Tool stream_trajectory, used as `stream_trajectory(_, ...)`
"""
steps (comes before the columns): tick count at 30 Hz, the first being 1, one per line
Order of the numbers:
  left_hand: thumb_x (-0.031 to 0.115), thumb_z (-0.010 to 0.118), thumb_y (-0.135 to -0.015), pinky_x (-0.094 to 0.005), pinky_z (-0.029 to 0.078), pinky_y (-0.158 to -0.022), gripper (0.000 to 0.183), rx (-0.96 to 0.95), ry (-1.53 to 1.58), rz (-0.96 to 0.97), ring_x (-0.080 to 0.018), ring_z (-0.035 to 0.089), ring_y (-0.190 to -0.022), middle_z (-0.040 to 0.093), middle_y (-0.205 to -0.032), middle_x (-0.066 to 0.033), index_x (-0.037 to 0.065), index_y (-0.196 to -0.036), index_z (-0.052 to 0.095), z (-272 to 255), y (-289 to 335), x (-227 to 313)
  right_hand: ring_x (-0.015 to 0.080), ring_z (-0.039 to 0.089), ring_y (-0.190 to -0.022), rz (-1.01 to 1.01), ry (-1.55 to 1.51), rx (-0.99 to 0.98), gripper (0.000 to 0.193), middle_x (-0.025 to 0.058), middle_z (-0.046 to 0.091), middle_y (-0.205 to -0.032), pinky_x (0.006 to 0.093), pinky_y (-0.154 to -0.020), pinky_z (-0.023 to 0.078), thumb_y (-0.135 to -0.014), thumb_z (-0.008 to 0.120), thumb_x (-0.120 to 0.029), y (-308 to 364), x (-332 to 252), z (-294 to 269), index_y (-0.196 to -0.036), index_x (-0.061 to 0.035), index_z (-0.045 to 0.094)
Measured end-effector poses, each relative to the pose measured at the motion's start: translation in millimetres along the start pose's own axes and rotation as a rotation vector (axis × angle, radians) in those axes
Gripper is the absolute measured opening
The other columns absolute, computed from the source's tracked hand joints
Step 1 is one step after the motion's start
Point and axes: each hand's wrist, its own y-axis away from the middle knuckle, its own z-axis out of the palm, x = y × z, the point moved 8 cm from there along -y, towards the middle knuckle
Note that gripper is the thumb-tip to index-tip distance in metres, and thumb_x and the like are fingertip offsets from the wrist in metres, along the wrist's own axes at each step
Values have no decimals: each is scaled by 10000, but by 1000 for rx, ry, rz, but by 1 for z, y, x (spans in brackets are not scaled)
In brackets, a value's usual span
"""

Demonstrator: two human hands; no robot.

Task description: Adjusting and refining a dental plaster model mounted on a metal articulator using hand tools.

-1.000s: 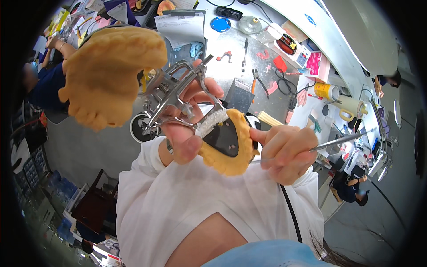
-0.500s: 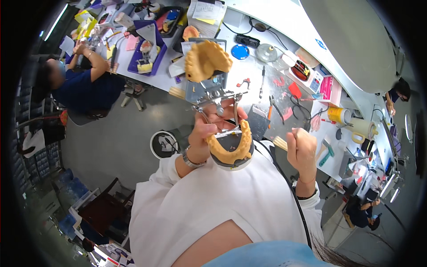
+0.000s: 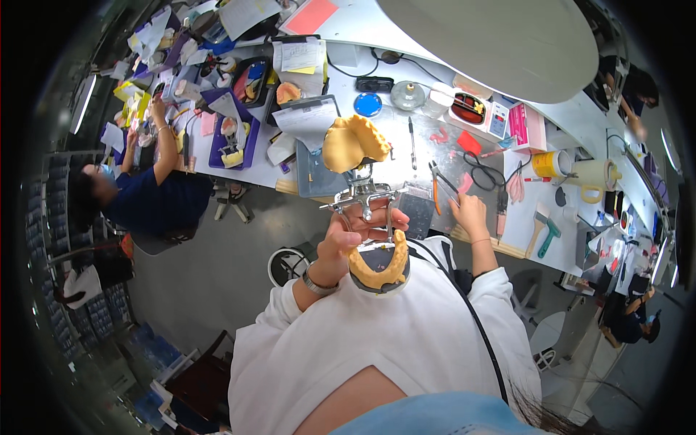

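My left hand is wrapped round the frame of a metal dental articulator, held open in front of my chest. A yellow upper dental cast is mounted on its raised arm. The horseshoe-shaped yellow lower cast sits on a dark base at the near end, close to my white top. Over the bench's front edge, my right hand has its fingers closed at the near end of a slim dark tool. Beside that tool lies an orange-handled one; their far ends meet.
Black-handled scissors, a pen-like instrument and red wax pieces lie on the bench. A glass burner stands behind. A brush is at right, a purple tray at left. One person sits at left.
My right hand has moved from a raised fist forward and left to the bench tools. The slim dark tool has turned away from the orange one. My left hand still holds the articulator.
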Motion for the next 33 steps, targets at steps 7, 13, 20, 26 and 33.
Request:
stream_trajectory(7,342,527,-631,-363,417,-932,822,58,49,-72,-306,475,-1122,487,-1172,-262,-63,-1307,292,5,-8,-11,348,603,-703,76,-76,139,213,170,612,-744,426,-644,482,-762,625,-240,1,14,-1,-800,-38,572)
stream_trajectory(13,383,517,-637,-376,355,-998,856,136,115,-128,-293,445,-1175,437,-1245,-271,-84,-1305,254,7,-16,-21,241,605,-673,25,-693,110,159,128,616,-819,328,-633,485,-781,619,-163,3,-30,-58,-796,-11,574)
stream_trajectory(20,348,533,-605,-353,352,-1000,840,100,197,-251,-314,478,-1130,468,-1206,-287,-95,-1277,291,6,-27,-51,161,600,-826,-56,-1397,125,224,94,611,-966,298,-776,494,-801,621,-103,5,-83,-137,-991,12,592)
stream_trajectory(26,300,550,-574,-342,403,-950,852,52,205,-337,-317,541,-1019,509,-1138,-266,-111,-1275,295,16,-26,-62,182,565,-1024,-155,-1577,96,414,126,593,-1097,319,-902,454,-785,637,-75,-3,-113,-165,-1174,18,528)
stream_trajectory(33,270,570,-545,-308,504,-793,887,70,118,-352,-283,597,-896,530,-992,-244,-143,-1272,275,27,-28,-55,161,574,-988,-138,-1884,71,358,147,589,-1089,279,-882,471,-795,613,0,-5,-116,-163,-1140,65,540)
